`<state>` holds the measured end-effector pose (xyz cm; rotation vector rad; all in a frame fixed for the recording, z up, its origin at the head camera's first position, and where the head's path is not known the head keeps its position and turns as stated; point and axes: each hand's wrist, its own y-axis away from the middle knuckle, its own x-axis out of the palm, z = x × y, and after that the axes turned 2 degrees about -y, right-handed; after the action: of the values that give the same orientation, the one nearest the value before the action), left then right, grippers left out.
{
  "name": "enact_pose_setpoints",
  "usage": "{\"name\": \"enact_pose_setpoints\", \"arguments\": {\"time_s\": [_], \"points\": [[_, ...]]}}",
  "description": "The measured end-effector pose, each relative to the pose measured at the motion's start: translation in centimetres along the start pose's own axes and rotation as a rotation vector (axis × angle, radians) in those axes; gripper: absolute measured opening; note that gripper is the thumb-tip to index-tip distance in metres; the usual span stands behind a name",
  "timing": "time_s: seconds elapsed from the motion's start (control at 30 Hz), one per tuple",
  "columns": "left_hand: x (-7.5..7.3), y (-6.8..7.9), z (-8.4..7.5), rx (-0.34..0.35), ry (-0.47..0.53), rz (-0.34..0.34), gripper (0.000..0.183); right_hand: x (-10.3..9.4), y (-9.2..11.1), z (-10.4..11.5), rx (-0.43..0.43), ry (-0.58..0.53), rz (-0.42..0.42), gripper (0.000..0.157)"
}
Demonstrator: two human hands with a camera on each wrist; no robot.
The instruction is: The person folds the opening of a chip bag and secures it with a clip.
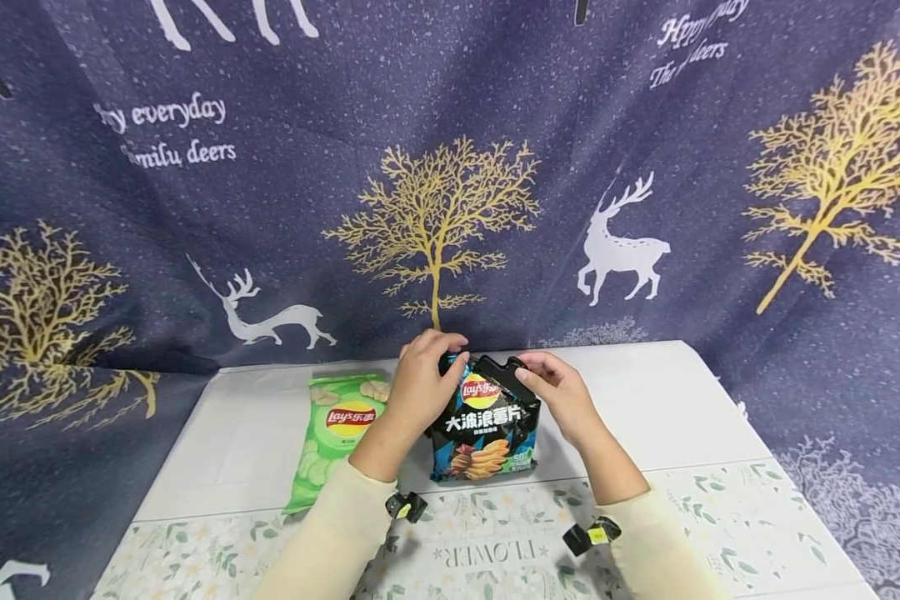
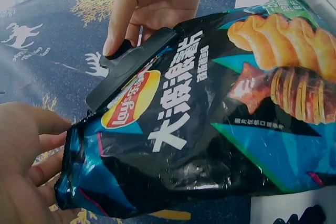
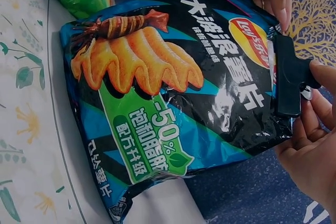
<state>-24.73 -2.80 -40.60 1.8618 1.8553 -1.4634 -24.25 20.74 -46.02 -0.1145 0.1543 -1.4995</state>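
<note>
A black and blue bag of Lay's potato chips (image 1: 487, 427) stands on the table with its top toward the back. Across its top edge sits a black bag clip (image 3: 287, 77), covering part of the folded rim. My right hand (image 1: 566, 396) pinches the clip's handle between thumb and fingers. At the bag's other top corner, my left hand (image 1: 424, 375) holds the edge; some of its fingers are hidden behind the bag in the left wrist view. The clip (image 2: 131, 69) lies between both hands, nearer the right one.
A green bag of Lay's chips (image 1: 337, 433) lies flat on the table (image 1: 630, 400), left of the black bag. A flower-patterned mat (image 1: 487, 525) covers the front. Behind the table hangs a dark blue cloth (image 1: 285, 208) printed with deer and trees.
</note>
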Motion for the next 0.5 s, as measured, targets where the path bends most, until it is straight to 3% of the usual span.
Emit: {"name": "enact_pose_setpoints", "arguments": {"time_s": [0.23, 0.5], "points": [[-0.3, 0.2, 0.5, -0.061, 0.078, -0.025, 0.035, 0.0, 0.0, -0.1, -0.001, 0.007, -0.002, 0.036], [-0.3, 1.5, 1.3, -0.152, 0.191, -0.032, 0.051, 0.0, 0.4, -0.1, 0.001, 0.023, -0.015, 0.036]]}}
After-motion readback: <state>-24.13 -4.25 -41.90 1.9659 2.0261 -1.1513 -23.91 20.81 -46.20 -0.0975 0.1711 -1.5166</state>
